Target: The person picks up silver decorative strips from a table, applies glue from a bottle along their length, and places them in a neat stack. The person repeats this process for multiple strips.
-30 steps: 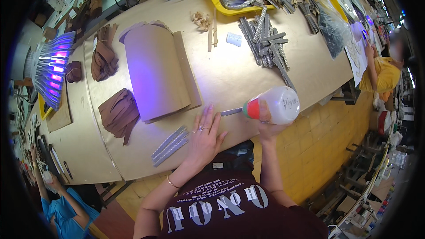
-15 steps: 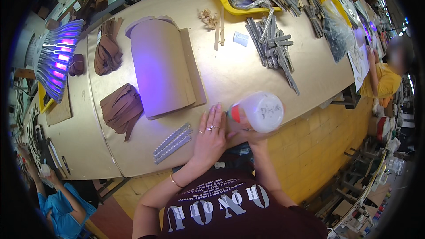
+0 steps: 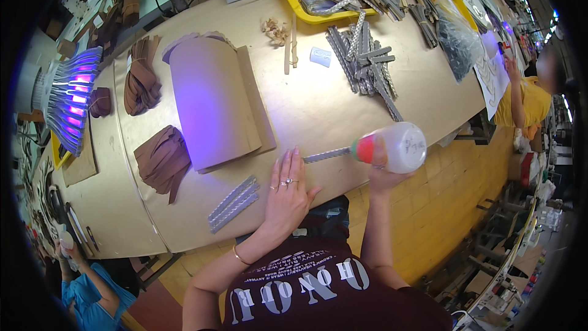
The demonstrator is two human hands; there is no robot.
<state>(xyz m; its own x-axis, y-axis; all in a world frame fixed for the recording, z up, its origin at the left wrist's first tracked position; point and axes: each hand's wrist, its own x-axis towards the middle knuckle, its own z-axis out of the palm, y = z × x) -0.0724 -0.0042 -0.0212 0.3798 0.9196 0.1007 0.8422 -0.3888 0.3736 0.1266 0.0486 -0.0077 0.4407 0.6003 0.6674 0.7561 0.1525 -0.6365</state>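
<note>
My left hand (image 3: 285, 199) lies flat near the table's front edge, fingers stretched out and pressed on the left end of a narrow grey braided strip (image 3: 329, 155). In my right hand (image 3: 383, 176) is a translucent squeeze bottle (image 3: 408, 147) with a red collar and a green tip. The bottle is tipped on its side, its tip at the strip's right part; I cannot tell whether they touch. Several similar short strips (image 3: 233, 203) lie side by side left of my left hand. Farther back is a loose pile of grey strips (image 3: 367, 61).
A curved brown board (image 3: 214, 104) stands beyond my left hand. Bundles of brown strips (image 3: 162, 158) lie left of it. A lamp with glowing violet lights (image 3: 76, 98) is at the far left. A yellow tray (image 3: 318, 19) sits at the back. People work at both sides.
The bottle has moved right, away from my left hand, and more of the braided strip shows between them. My left hand stays flat on the strip's end. The view has shifted slightly.
</note>
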